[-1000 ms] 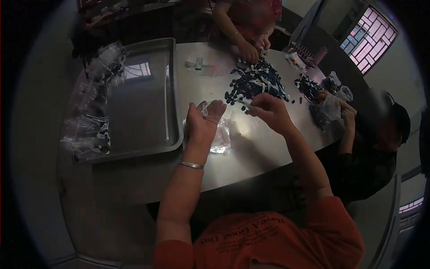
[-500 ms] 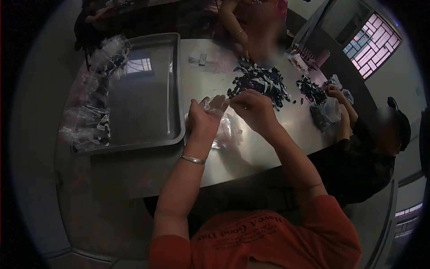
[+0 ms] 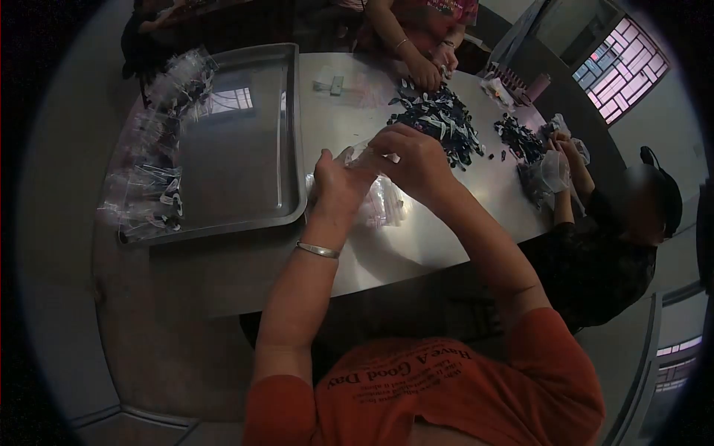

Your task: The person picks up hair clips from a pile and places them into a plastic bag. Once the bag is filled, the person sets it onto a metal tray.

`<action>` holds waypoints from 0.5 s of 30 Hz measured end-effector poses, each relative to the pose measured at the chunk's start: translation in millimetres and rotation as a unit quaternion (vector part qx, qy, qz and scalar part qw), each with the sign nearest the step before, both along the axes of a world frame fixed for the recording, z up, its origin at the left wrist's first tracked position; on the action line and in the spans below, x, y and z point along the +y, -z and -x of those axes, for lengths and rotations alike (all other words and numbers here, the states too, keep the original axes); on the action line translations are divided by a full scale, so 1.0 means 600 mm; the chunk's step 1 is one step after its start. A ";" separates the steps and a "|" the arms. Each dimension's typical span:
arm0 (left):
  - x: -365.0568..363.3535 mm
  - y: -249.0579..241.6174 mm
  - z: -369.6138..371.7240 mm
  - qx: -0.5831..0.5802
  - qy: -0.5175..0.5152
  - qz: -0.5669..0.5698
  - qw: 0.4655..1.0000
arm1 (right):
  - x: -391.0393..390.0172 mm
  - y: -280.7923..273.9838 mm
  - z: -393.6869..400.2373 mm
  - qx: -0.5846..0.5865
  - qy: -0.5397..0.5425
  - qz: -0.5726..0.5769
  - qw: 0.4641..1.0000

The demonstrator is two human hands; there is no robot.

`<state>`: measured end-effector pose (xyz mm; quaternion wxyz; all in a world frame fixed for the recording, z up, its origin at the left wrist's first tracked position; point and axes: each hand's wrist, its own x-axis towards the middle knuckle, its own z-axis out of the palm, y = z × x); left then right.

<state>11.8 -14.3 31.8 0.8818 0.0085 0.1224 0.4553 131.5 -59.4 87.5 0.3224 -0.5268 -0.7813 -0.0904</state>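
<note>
My left hand (image 3: pixel 342 182) is turned palm up above the metal table (image 3: pixel 387 260), with a small clear plastic bag (image 3: pixel 360 156) across its fingers. Over those fingertips, my right hand (image 3: pixel 413 157) pinches at the bag's edge; its thumb and fingers are together. More clear bags (image 3: pixel 384 204) lie on the table beneath my hands. Just beyond my right hand is a heap of small black and white pieces (image 3: pixel 439 123).
A big metal tray (image 3: pixel 296 149) stands at the left, with filled clear bags (image 3: pixel 149 193) along its left side. Across the table a person's hands (image 3: pixel 425 74) are at the heap. At the right, another person's hands (image 3: pixel 567 149) are near a smaller pile (image 3: pixel 518 137) and a bag.
My right hand has moved slightly left and closer over my left fingers, covering more of the bag. The person across the table has both hands showing. The whole view has shifted slightly.
</note>
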 end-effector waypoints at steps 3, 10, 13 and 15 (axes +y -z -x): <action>0.009 0.011 -0.002 -0.001 -0.015 -0.008 1.000 | -0.008 0.009 -0.001 0.069 -0.035 0.026 0.997; 0.034 0.060 -0.013 -0.110 -0.028 0.025 0.993 | -0.020 0.013 -0.013 0.013 -0.035 0.004 0.999; 0.018 0.029 -0.010 -0.059 -0.051 0.048 0.996 | -0.013 0.017 -0.013 0.010 0.012 -0.040 0.999; 0.011 0.031 -0.010 -0.072 -0.032 0.012 0.997 | -0.004 0.022 -0.006 0.023 0.025 -0.071 0.997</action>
